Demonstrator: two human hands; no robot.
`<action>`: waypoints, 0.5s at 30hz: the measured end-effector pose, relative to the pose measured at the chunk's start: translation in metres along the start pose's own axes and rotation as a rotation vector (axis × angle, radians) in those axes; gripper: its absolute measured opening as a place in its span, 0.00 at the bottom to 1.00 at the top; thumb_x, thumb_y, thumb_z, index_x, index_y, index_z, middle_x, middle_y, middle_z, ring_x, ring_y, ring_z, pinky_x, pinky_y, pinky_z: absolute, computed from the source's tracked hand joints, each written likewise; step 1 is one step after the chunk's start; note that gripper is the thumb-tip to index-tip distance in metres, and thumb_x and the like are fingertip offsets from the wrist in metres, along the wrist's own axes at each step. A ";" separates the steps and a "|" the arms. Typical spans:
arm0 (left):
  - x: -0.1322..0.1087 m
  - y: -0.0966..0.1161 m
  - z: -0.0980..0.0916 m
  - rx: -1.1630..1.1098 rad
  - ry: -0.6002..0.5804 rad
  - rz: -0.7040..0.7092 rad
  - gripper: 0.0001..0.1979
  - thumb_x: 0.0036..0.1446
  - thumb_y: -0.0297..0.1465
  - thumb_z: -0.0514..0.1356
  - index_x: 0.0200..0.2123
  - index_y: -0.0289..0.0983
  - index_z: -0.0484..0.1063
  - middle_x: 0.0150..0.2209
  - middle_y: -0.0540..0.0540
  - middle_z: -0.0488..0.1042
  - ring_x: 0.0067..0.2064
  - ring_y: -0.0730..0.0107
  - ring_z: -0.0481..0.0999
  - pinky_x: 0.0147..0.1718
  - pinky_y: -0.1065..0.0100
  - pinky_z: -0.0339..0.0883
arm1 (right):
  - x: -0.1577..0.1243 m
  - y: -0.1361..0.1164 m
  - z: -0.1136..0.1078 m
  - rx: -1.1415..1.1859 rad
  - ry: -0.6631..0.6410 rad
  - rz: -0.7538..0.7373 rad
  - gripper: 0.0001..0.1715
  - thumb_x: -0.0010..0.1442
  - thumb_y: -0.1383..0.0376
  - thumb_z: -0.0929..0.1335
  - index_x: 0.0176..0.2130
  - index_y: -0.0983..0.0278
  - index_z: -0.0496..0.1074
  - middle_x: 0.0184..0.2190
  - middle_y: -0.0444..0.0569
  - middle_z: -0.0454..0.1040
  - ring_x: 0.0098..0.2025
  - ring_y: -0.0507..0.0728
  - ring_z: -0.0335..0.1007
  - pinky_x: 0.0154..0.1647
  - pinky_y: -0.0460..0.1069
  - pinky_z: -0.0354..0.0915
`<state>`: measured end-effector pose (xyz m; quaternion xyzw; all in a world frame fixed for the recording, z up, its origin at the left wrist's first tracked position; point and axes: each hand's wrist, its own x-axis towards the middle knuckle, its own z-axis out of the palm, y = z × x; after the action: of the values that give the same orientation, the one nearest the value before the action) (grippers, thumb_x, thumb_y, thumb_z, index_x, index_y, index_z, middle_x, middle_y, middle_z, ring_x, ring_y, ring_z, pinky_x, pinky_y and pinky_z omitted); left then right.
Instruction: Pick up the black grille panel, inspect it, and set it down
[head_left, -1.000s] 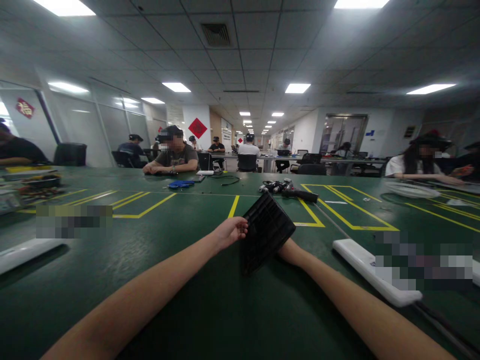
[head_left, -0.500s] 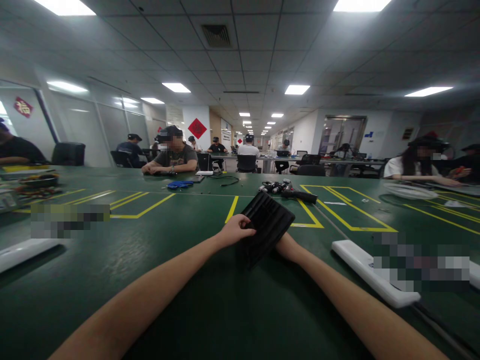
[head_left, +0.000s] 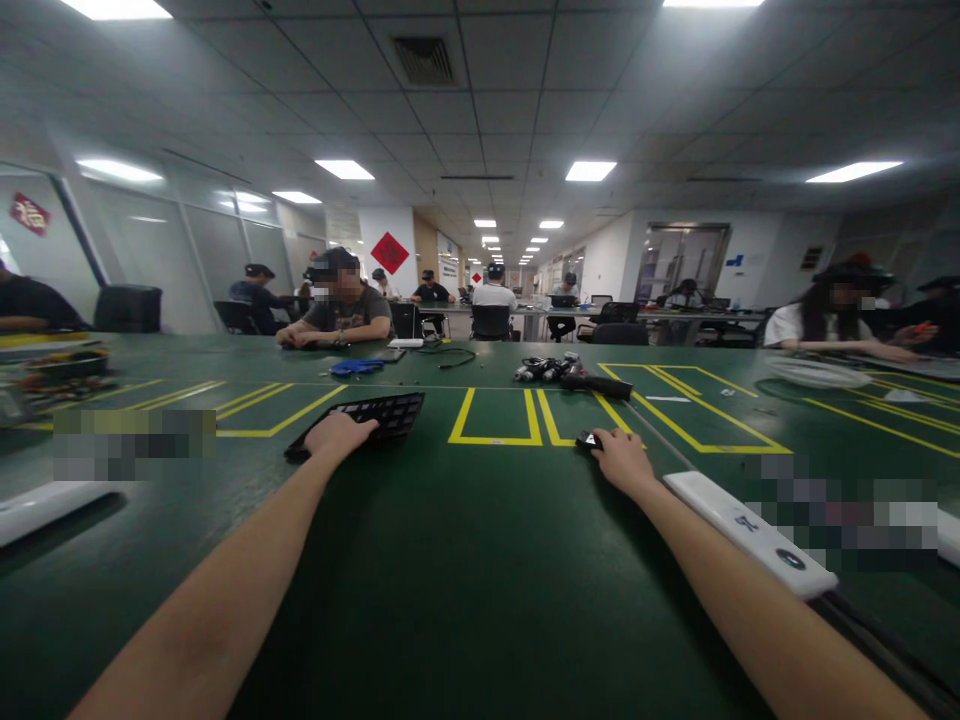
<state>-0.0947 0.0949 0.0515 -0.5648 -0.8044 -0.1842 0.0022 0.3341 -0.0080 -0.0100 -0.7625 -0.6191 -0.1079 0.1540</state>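
Note:
My left hand point(head_left: 337, 438) grips the near side of a flat black panel point(head_left: 394, 412) with a grid of squares on its upper face. The panel slants low over the green table, left of centre; whether its edge rests on the table I cannot tell. To the right, my right hand point(head_left: 625, 461) has its fingertips closed on a small black block point(head_left: 587, 440) with a white mark. That block is at the table surface, beside the yellow tape outline point(head_left: 555, 425). My palm and fingers cover part of each thing.
Behind my right hand lie a black handle point(head_left: 604, 386) and a tangle of metal parts point(head_left: 547, 369). A white power strip point(head_left: 750, 535) lies by my right forearm. Farther back are a blue item point(head_left: 358, 367) and a dark cable point(head_left: 457, 358). Several people sit around.
The black panel has gone from upright at the centre, between both hands, to low at the left in my left hand. My right hand has moved right, onto the small black block.

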 end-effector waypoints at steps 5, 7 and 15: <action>0.002 -0.009 0.003 0.103 -0.053 -0.030 0.29 0.46 0.45 0.54 0.40 0.25 0.73 0.45 0.27 0.71 0.47 0.41 0.69 0.40 0.54 0.64 | 0.000 0.000 0.007 -0.028 -0.005 -0.015 0.21 0.58 0.63 0.61 0.51 0.65 0.66 0.46 0.59 0.68 0.47 0.65 0.61 0.45 0.55 0.57; -0.003 -0.003 0.002 0.095 0.042 0.055 0.23 0.50 0.38 0.51 0.39 0.24 0.73 0.43 0.26 0.71 0.46 0.43 0.69 0.40 0.54 0.64 | 0.000 -0.001 0.007 -0.044 0.019 -0.006 0.22 0.57 0.63 0.62 0.51 0.66 0.65 0.49 0.60 0.66 0.52 0.67 0.57 0.49 0.58 0.54; -0.046 0.053 0.025 -0.068 0.104 0.690 0.24 0.47 0.16 0.46 0.45 0.32 0.70 0.46 0.41 0.71 0.49 0.67 0.67 0.51 0.68 0.58 | -0.020 -0.038 -0.008 0.018 0.104 -0.192 0.28 0.57 0.63 0.61 0.55 0.69 0.61 0.57 0.59 0.59 0.61 0.68 0.43 0.59 0.60 0.44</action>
<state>-0.0243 0.0761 0.0340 -0.7931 -0.5581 -0.2279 0.0864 0.2929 -0.0223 -0.0054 -0.6914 -0.6816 -0.1559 0.1817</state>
